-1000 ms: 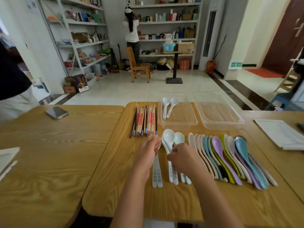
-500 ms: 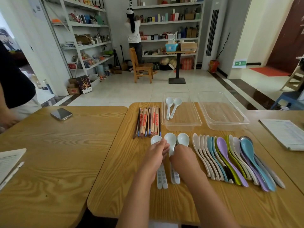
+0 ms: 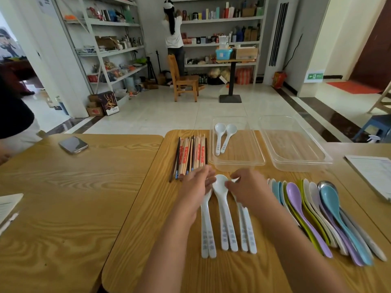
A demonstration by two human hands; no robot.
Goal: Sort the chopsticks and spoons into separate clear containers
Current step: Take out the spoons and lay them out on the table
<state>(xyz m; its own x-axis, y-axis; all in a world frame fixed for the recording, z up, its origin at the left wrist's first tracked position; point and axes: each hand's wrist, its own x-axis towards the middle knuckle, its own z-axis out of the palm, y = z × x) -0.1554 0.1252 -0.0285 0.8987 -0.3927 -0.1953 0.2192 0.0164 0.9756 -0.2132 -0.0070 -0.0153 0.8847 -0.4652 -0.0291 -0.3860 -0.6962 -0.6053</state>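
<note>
Partly under left hand point(image 3: 197, 183) and right hand point(image 3: 248, 188) lie white spoons point(image 3: 225, 216)

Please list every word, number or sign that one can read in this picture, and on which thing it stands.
No text is legible.
Green sign on the far wall: white arrow and marks, too small to read.
Handles of the white spoons: grey-blue print, blurred.
Chopsticks: red print, blurred.
Paper sheet at right: too faint.
</note>
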